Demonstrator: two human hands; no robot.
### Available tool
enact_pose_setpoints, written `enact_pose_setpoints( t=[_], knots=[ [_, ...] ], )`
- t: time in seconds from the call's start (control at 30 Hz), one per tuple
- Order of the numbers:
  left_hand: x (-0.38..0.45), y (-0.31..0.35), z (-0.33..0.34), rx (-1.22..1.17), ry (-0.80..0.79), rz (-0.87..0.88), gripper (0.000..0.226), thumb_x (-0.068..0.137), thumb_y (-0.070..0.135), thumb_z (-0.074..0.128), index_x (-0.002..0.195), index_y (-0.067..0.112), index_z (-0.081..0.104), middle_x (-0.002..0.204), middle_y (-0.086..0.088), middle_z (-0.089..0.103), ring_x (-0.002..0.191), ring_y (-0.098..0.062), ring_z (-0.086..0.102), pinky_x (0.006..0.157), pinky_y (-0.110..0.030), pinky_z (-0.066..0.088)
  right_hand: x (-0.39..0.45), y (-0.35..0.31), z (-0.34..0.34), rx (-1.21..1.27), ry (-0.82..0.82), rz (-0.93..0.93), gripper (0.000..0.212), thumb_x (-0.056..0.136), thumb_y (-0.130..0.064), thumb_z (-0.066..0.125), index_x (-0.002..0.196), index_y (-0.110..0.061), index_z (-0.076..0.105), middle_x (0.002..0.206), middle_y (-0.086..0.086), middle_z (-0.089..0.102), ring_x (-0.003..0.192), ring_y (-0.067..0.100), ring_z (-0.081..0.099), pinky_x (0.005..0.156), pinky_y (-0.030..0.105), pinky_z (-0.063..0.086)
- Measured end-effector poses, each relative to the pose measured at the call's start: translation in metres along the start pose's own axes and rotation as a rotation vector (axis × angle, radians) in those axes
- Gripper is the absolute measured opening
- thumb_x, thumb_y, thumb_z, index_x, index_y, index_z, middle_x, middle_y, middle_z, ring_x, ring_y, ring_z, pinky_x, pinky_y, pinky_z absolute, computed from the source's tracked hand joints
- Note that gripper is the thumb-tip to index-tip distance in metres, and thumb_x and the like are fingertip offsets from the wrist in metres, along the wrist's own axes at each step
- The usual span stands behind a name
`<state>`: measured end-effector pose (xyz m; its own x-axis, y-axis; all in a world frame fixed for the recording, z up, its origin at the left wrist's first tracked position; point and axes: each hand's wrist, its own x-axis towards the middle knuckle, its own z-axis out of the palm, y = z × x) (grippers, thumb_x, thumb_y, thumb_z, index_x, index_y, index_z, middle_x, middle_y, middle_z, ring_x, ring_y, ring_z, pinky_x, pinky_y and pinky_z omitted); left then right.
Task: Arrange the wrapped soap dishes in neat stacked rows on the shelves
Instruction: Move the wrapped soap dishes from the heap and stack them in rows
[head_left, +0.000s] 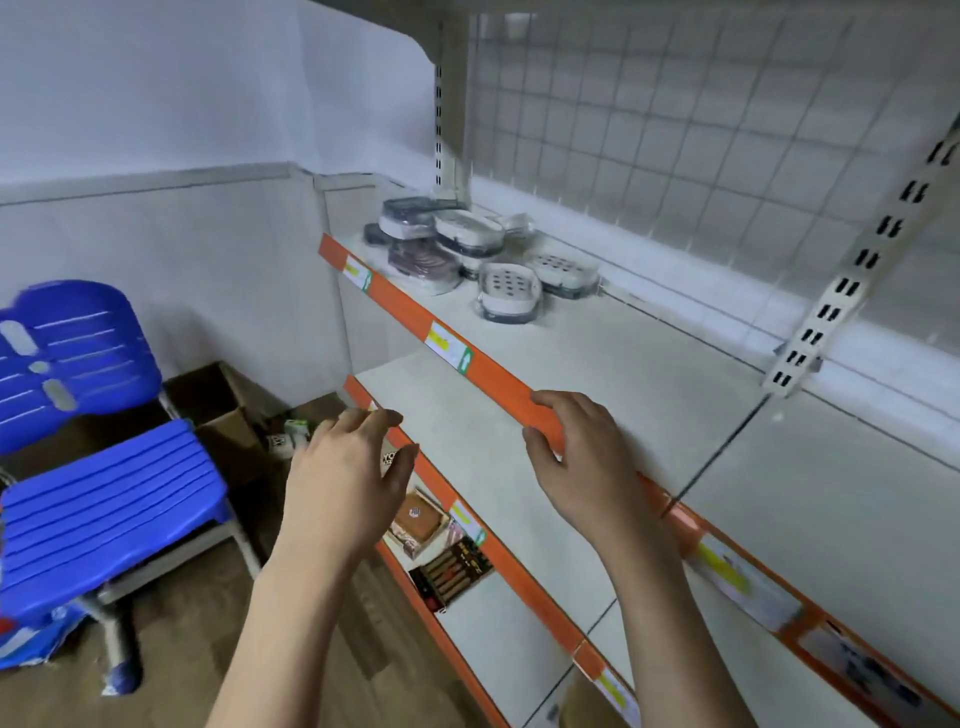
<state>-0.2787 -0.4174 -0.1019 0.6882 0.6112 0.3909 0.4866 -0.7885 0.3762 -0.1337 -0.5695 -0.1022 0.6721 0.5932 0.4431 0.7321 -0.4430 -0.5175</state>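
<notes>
Hands: your left hand (345, 470) hangs in front of the lower shelf (467, 410), fingers loosely spread, holding nothing; your right hand (576, 457) rests on the orange edge strip (498, 376) of the upper shelf (649, 364), thumb under, fingers over, lightly curled round it.
Soap dishes: wrapped dishes (483, 254) sit in a loose pile at the far left end of the upper shelf, some stacked, some tilted, well apart from both hands.
Behind: wire grid (675, 130) backs the shelf.
Left: blue chair (98, 441), cardboard box (218, 410) on the floor.
</notes>
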Motion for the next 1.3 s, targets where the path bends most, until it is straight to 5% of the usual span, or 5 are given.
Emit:
enact_pose_setpoints(
  t=[0.67, 0.83, 1.1, 1.3],
  knots=[
    [0.298, -0.05, 0.086, -0.081, -0.073, 0.226, 0.034, 0.086, 0.027, 0.063, 0.118, 0.017, 0.062, 0.114, -0.007, 0.063, 0.108, -0.034, 0.055, 0.088, -0.04, 0.044, 0.249, 0.042, 0.096, -0.105, 0.114, 0.154, 0.034, 0.085, -0.014, 0.064, 0.119, -0.009, 0.061, 0.117, 0.01, 0.061, 0.112, 0.028, 0.053, 0.096, 0.032, 0.036],
    [0.346, -0.049, 0.103, -0.158, -0.095, 0.461, 0.029, 0.076, 0.023, 0.053, 0.093, 0.005, 0.068, 0.087, -0.015, 0.066, 0.083, -0.036, 0.063, 0.073, -0.039, 0.054, 0.265, 0.049, 0.1, -0.153, 0.08, 0.255, 0.04, 0.088, -0.021, 0.062, 0.126, -0.013, 0.056, 0.126, 0.006, 0.057, 0.118, 0.023, 0.048, 0.097, 0.026, 0.032],
    [0.435, -0.045, 0.12, -0.171, -0.309, 0.524, 0.053, 0.09, 0.03, 0.057, 0.139, 0.018, 0.041, 0.141, -0.01, 0.041, 0.131, -0.029, 0.032, 0.105, -0.041, 0.034, 0.277, 0.047, 0.114, -0.223, 0.058, 0.486, 0.055, 0.085, -0.045, 0.061, 0.132, -0.021, 0.048, 0.129, 0.004, 0.053, 0.115, 0.028, 0.05, 0.094, 0.039, 0.043],
    [0.492, -0.049, 0.14, 0.013, -0.545, 0.709, 0.101, 0.066, 0.06, 0.074, 0.147, 0.031, 0.022, 0.148, -0.009, 0.028, 0.139, -0.032, 0.016, 0.11, -0.049, 0.027, 0.282, 0.035, 0.129, -0.254, -0.005, 0.74, 0.077, 0.079, -0.065, 0.056, 0.141, -0.027, 0.034, 0.137, 0.003, 0.045, 0.124, 0.025, 0.042, 0.101, 0.039, 0.039]
  ],
)
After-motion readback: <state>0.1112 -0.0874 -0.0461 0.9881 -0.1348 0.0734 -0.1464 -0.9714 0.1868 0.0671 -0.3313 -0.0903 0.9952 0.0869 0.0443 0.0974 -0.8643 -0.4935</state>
